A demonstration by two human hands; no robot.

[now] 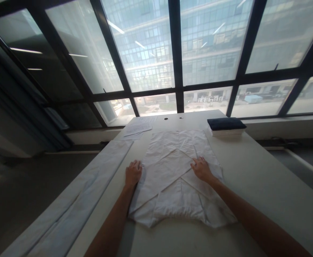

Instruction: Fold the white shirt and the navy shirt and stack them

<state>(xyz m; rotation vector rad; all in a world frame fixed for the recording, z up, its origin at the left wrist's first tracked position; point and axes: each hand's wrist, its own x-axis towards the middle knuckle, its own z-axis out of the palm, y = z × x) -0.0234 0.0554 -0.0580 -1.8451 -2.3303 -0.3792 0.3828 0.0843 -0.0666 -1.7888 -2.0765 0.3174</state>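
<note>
A white garment [169, 192] lies spread on the white table in front of me. Diagonal folds or seams cross its surface, and its near edge looks gathered. My left hand [134, 172] rests at the garment's left edge, with its fingers bent a little and laid on the cloth. On the right half of the cloth lies my right hand [201, 168], its fingers apart and touching the fabric beside a diagonal fold. No cloth can be seen gripped in either hand, though the undersides of the fingers are hidden.
A long folded white cloth [92, 182] runs along the table's left side. Paper sheets [138, 128] lie at the far left. A dark folded cloth [226, 123] tops a white stack [228, 132] at the far right. Beyond the white table [258, 185] stand large windows.
</note>
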